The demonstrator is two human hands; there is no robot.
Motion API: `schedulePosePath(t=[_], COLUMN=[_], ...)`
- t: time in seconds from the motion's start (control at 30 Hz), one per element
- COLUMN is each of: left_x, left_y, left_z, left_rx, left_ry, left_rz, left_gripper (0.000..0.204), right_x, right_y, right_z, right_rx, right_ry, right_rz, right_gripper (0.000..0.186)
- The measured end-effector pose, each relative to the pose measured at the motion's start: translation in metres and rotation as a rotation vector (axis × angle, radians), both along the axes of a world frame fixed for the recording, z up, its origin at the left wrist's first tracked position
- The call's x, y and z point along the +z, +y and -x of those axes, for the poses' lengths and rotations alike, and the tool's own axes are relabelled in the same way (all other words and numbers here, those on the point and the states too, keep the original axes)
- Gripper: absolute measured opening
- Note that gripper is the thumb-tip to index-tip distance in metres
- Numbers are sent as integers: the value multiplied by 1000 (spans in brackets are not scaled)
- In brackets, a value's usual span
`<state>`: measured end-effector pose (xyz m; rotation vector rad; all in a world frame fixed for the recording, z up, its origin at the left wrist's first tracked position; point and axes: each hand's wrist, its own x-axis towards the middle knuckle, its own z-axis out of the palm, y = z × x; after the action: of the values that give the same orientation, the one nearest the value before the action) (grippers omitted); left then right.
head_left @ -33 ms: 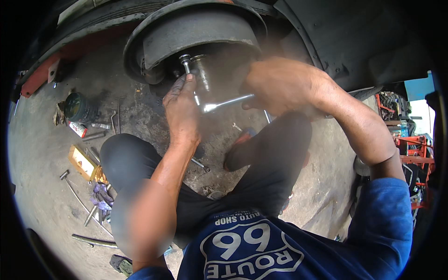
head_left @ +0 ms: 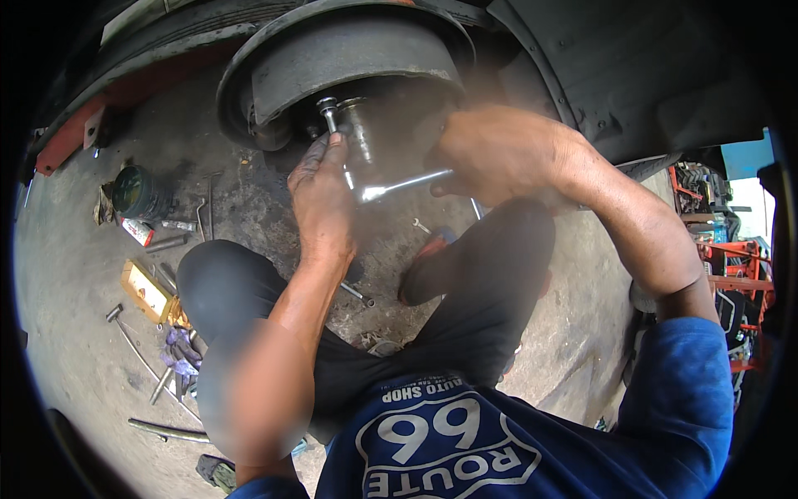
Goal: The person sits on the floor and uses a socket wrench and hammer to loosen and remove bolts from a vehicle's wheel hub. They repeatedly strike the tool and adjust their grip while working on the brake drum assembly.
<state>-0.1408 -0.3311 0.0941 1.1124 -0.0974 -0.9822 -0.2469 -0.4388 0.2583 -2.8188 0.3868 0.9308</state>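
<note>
A dark metal wheel drum (head_left: 353, 58) hangs at the top, with a steel hub piece (head_left: 357, 121) in its opening. My left hand (head_left: 320, 191) grips an upright chrome socket extension (head_left: 331, 116), whose socket head is up against the underside of the drum's opening. A chrome wrench bar (head_left: 403, 181) runs sideways from below that extension to my right hand (head_left: 499, 158), which is closed on it. The area around the right hand and the bar is blurred, so the exact joint of the tools cannot be made out.
My bent legs straddle loose wrenches (head_left: 357, 295). At left on the concrete lie a bucket (head_left: 133, 191), metal bars (head_left: 166, 241), a yellow box (head_left: 143, 287) and a hammer (head_left: 116, 314). A red beam (head_left: 58, 150) is upper left; red tool racks (head_left: 748, 266) stand far right.
My right forearm and hand have shifted very slightly to the left, and the drum sits a few pixels further left in view. Both grips look the same.
</note>
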Motion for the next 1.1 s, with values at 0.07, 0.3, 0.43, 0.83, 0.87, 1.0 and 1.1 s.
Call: schedulePosePath(t=[0.07,0.3,0.43,0.83,0.87,1.0,1.1], left_x=[7,17,11,37,37,35,30], left_y=[-3,4,0,-8,-9,-8,-3], left_z=[-1,5,6,10,14,14,18], left_rx=[15,-8,-36,-12,13,-95,-134], left_ry=[0,179,-63,-139,-91,-464,-400], left_rz=[-42,-63,-85,-354,-374,-485,-564], left_gripper=[26,23,21,32,32,27,27], right_x=[-6,-16,-13,-10,-13,-31,-52], right_y=[-10,-43,-43,-25,-23,-18,-18], right_z=[1,7,9,19,19,22,28], right_rx=[-4,-87,26,-1025,-1212,-1785,-1869], right_ry=[-53,97,25,-483,-502,-539,-414], right_rz=[-42,-423,-396,-295,-309,-371,-151], right_gripper=[24,21,22,30,32,41,51])
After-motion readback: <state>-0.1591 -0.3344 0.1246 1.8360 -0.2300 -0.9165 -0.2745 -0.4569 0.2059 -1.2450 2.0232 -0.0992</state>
